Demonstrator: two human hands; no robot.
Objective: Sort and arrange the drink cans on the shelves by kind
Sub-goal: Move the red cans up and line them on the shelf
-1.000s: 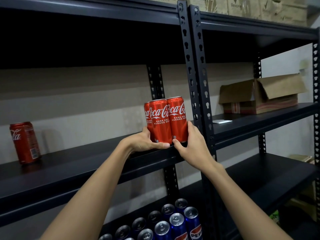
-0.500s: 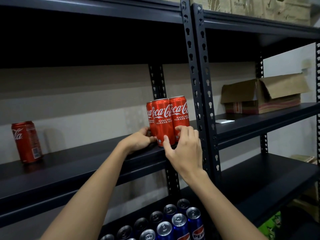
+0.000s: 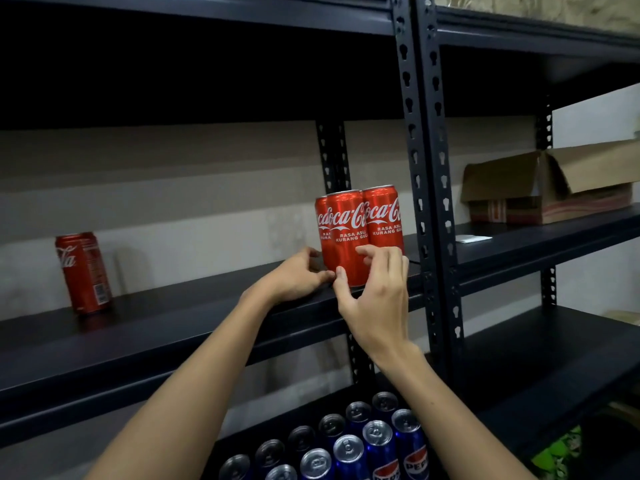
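Shifting: we are bringing our right hand point(image 3: 375, 299) from the side to the front of the Coca-Cola cans point(image 3: 360, 233).
Grip: right fingers curling round the middle can; left hand point(image 3: 294, 277) touching the cluster's base.
Meaning: we are tidying the group.

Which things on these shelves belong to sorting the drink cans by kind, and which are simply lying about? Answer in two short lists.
Belong to the job:
cluster of red cola cans, at both hands
lone red cola can, far left on the same shelf
blue Pepsi cans, shelf below

Lying about:
open cardboard box, right-hand shelf
white slip of paper beside it
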